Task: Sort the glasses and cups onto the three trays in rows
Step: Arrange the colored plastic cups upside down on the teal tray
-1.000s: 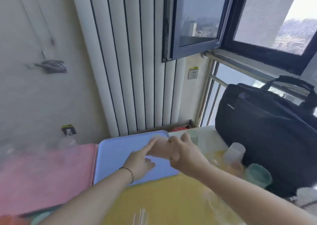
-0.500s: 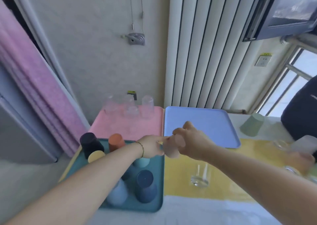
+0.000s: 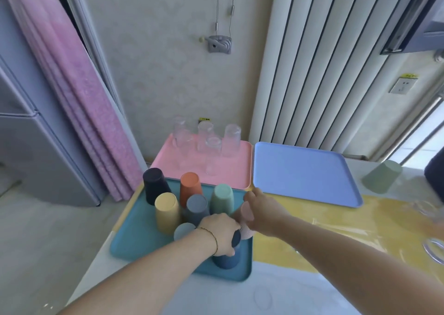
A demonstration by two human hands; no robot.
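**Head view, entry 1: pink cup [image 3: 247, 231].** It is upturned and low over the right side of the teal tray [image 3: 131, 233], between the green cup [image 3: 222, 198] and the dark blue cup [image 3: 227, 259]. It is close against both. Whether its rim has met the tray cannot be told.

**Entry 2: right hand [image 3: 263, 210].** It grips the pink cup round its wall. The thumb is on the far side, and the fingers curl round the near side, mostly hidden.

**Entry 3: left hand [image 3: 219, 231].** The fingers curl over the top of the dark blue cup, with the thumb round its near wall. It probably steadies that cup.

**Step judged in hand:** seating the pink cup in the near row.
- Lower it straight with the rim level.
- Keep it inside the tray's right lip, which is just beside it.
- Keep the neighbouring cup steady.
- Let go only once the rim sits flat.

**Entry 4: other stock.**
- The pink tray [image 3: 228, 177] carries clear glasses [image 3: 230, 140].
- The blue tray [image 3: 300, 170] lies beside it.
- 1 sage cup [image 3: 382, 176] stands well apart on the table.
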